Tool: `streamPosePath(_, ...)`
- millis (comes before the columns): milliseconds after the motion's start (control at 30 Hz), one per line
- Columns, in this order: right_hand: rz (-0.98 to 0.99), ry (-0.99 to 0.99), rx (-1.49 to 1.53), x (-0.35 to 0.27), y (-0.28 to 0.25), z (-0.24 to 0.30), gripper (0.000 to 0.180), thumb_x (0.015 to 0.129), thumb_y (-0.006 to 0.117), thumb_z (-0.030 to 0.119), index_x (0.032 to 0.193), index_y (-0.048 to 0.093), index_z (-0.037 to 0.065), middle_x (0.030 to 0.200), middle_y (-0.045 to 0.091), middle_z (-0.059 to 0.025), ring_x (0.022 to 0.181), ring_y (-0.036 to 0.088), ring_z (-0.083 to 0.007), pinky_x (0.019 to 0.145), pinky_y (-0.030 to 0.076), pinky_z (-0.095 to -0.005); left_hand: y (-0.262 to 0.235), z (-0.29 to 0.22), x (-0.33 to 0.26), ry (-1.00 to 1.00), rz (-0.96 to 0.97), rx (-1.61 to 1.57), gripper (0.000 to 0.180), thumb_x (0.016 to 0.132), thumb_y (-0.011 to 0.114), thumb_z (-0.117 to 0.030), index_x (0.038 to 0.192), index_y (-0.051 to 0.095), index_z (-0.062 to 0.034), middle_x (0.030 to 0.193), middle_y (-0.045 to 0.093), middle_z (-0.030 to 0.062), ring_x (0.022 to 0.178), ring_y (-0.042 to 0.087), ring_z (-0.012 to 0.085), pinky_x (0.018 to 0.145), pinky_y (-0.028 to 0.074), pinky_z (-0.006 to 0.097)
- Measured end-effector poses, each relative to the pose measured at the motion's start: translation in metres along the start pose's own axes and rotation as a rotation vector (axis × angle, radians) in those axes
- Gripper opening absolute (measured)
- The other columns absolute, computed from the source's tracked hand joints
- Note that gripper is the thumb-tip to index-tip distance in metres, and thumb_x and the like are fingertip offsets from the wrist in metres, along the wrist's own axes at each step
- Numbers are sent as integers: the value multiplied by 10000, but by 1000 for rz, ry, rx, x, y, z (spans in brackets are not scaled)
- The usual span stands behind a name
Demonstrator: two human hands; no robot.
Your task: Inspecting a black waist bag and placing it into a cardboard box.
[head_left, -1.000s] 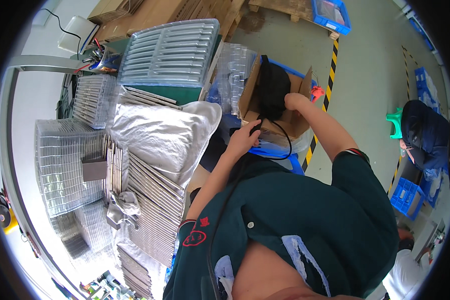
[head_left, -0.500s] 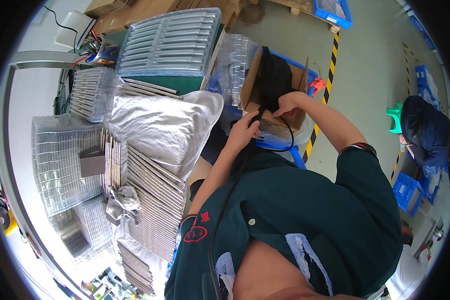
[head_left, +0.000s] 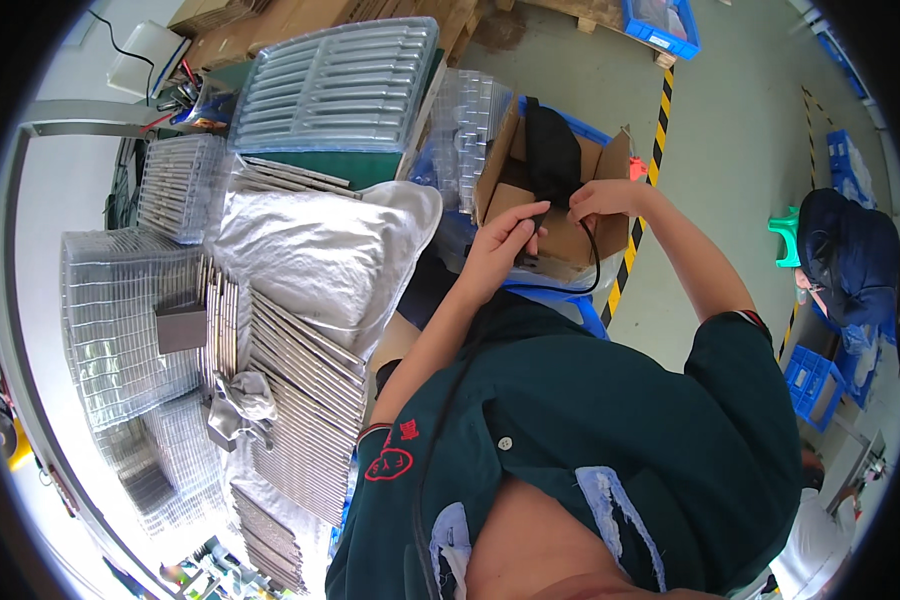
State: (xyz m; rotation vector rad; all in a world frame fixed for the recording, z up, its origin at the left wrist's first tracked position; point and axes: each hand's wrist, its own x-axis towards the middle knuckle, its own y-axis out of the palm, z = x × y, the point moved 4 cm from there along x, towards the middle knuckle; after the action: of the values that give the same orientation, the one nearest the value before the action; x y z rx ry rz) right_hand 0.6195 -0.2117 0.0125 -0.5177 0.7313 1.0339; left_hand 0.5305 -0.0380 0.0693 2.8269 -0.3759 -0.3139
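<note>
Black strap (head_left: pixel 550 150) hangs upright over open cardboard box (head_left: pixel 555 215), its lower end between my two hands. My left hand (head_left: pixel 500 250) is curled, fingers closed around the strap's bottom end where a thin black cord (head_left: pixel 595 265) loops out. My right hand (head_left: pixel 605 200) pinches the strap from the other side, fingers closed on it. Box sits on blue crate (head_left: pixel 580 305) by yellow-black floor tape (head_left: pixel 630 250). Grey foil bag (head_left: pixel 320 250) lies just left, on stacked clear trays (head_left: pixel 300 400).
</note>
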Motion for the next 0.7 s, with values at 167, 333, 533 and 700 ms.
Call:
streamPosePath(167, 114, -49, 120, 1, 0, -6, 238, 777, 592, 282, 688, 569, 62, 691, 564, 20, 675, 507, -62, 621, 364, -211, -6, -3, -18, -9, -1, -36, 269, 890, 422, -91, 1131, 519, -18, 686, 504, 8, 755, 518, 96, 751, 411, 226)
streamPosePath(333, 62, -46, -180, 0, 17, 24, 287, 782, 593, 312, 680, 565, 46, 696, 569, 3, 701, 517, -82, 663, 378, -234, -1, 12, -36, -68, 49, -15, 264, 890, 424, -94, 1117, 529, -10, 683, 509, 12, 759, 522, 101, 752, 412, 228)
streamPosePath(533, 133, -20, -571, 7, -1, -3, 273, 794, 566, 306, 746, 614, 42, 701, 576, -24, 699, 528, -97, 661, 399, -247, -5, 14, -31, -38, -16, -18, 261, 890, 426, -98, 1106, 534, -1, 674, 506, 12, 749, 521, 106, 746, 416, 231)
streamPosePath(700, -1169, -312, 425, -31, -99, -37, 327, 767, 544, 260, 956, 576, -5, 767, 602, -90, 668, 581, -147, 598, 464, -265, -10, 14, -31, -20, -78, -10, 257, 889, 418, -89, 1101, 537, -4, 664, 503, 12, 740, 523, 108, 742, 418, 235)
